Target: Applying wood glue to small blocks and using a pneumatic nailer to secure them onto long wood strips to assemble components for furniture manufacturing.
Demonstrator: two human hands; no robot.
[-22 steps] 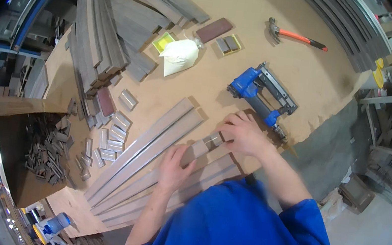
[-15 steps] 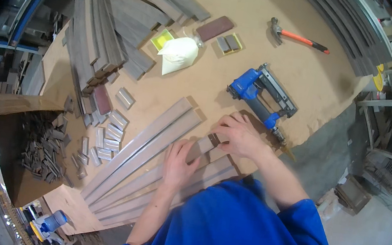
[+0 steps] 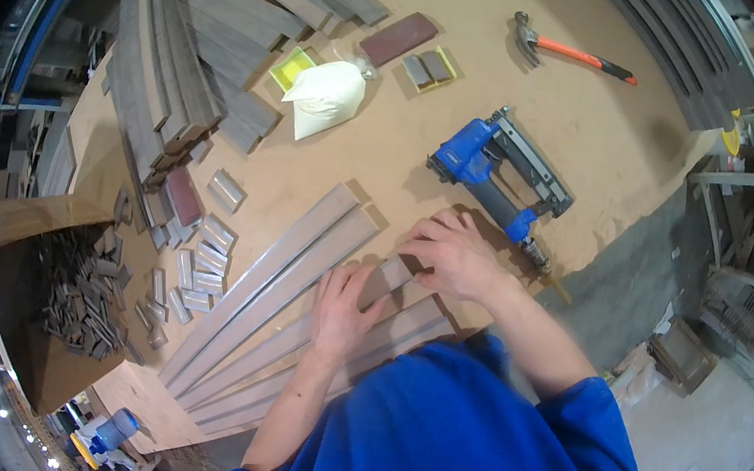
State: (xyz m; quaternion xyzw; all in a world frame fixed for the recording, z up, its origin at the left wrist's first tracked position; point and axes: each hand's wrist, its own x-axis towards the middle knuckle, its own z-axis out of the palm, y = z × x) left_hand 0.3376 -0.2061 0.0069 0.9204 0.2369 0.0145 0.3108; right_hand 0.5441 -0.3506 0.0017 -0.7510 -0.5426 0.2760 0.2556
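Note:
Several pale grey-brown wooden strips (image 3: 280,270) lie fanned out on the table in front of me. My left hand (image 3: 343,316) is wrapped over one of the nearer strips, thumb on one side and fingers on the other. At the far right end of that same strip (image 3: 387,278), my right hand (image 3: 456,258) has its fingers bent down and closed around a small dark wood block. The fingers cover nearly all of that block. A blue and black nail gun (image 3: 502,171) rests just beyond my right hand.
At the left stands an open cardboard box (image 3: 43,213) of small dark wood pieces. Short shiny blocks (image 3: 211,258) lie near it. Farther back are stacked grey boards (image 3: 164,71), a white bag (image 3: 327,98), a small yellow box (image 3: 429,69), a reddish-brown block (image 3: 398,39) and a claw hammer (image 3: 576,54).
My right hand has shifted slightly left and its fingers have closed over the dark block at the strip's end, which showed more clearly before. My left hand stays on the strip. The view has shifted slightly.

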